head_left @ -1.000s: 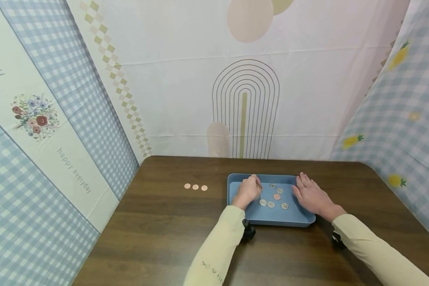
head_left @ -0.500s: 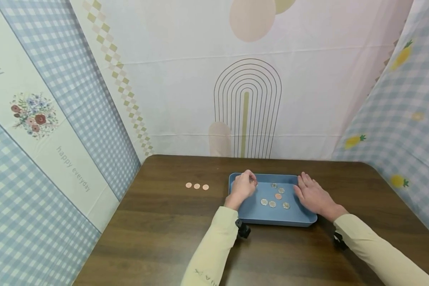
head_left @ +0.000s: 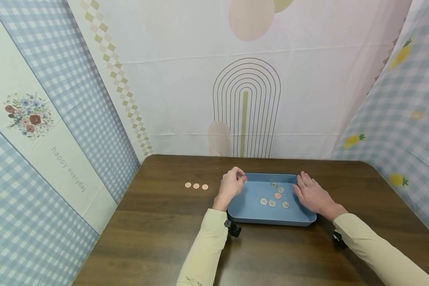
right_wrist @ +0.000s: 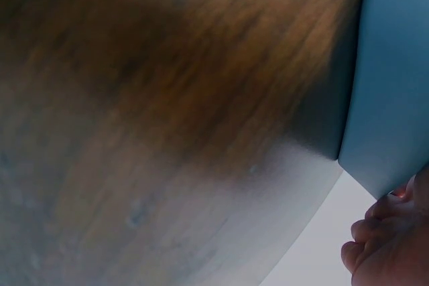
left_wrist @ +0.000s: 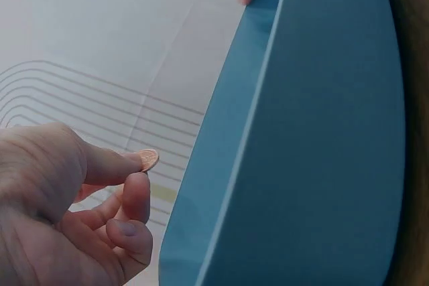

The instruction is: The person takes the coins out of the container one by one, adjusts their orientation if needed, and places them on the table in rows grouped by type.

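Note:
A copper-coloured coin (left_wrist: 150, 159) is pinched between the thumb and fingers of my left hand (head_left: 230, 184). That hand hovers over the left rim of the blue tray (head_left: 250, 218). Across at the tray's right rim, my right hand (head_left: 312, 195) rests with its fingers stretched out. Inside the tray lie several silver coins (head_left: 272, 203) and one copper coin (head_left: 277, 196). Three copper coins (head_left: 196, 186) lie in a row on the wooden table, left of the tray. The right wrist view shows the fingers (right_wrist: 375, 229) at the tray's outer wall.
The brown wooden table (head_left: 157, 226) extends on all sides of the tray. Behind it hangs a pale patterned cloth (head_left: 178, 99), with blue checked cloths (head_left: 414, 135) at both sides. Each wrist carries a small black camera (head_left: 233, 228).
My left hand has moved left with the copper coin, from the tray's inside to its left rim. My right hand has stayed on the right rim.

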Demonstrator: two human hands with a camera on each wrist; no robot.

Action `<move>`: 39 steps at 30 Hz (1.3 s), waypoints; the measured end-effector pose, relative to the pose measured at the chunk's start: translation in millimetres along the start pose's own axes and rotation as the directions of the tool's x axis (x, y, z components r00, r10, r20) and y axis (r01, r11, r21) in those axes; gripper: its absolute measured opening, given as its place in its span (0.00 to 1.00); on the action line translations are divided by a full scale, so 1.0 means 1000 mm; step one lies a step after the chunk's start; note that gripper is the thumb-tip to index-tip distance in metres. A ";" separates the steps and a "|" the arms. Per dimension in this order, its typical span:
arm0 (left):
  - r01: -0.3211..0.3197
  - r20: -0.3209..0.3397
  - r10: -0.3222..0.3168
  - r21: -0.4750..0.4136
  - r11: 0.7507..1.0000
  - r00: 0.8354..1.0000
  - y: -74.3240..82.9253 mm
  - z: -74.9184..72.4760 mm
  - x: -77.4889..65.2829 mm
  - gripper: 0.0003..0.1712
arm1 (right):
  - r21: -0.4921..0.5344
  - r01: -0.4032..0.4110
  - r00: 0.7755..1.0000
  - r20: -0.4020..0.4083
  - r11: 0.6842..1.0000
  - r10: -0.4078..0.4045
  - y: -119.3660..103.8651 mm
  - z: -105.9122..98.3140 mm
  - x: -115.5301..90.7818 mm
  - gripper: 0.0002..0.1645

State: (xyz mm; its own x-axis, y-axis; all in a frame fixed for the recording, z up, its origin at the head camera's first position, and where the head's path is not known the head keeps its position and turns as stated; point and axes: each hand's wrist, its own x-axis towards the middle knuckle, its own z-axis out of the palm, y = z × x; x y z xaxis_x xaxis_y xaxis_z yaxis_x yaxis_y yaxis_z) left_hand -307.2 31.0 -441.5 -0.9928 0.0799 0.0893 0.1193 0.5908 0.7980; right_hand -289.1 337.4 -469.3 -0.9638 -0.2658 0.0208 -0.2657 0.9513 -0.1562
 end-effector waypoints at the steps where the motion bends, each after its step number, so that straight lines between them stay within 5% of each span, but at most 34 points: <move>1: 0.004 -0.005 -0.004 -0.007 1.000 1.000 -0.001 -0.002 0.000 0.05 | 0.000 -0.001 1.000 -0.001 1.000 0.001 0.001 0.000 0.000 0.41; 18: 0.026 -0.108 -0.030 -0.041 0.999 0.994 -0.030 -0.027 0.012 0.06 | 0.003 0.025 0.999 -0.025 1.000 -0.025 0.007 0.002 0.006 0.41; 39: 0.127 0.075 -0.144 0.196 0.972 0.987 -0.070 -0.065 0.031 0.04 | -0.009 0.024 1.000 -0.013 1.000 -0.024 0.009 -0.001 0.015 0.38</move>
State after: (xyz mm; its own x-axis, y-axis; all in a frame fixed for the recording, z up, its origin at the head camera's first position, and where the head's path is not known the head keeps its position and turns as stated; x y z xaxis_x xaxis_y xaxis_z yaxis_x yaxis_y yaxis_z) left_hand -346.9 -59.9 -455.9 -0.9959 0.0544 -0.0718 -0.0078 0.7422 0.6702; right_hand -305.5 342.4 -469.1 -0.9572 -0.2868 0.0379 -0.2892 0.9459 -0.1467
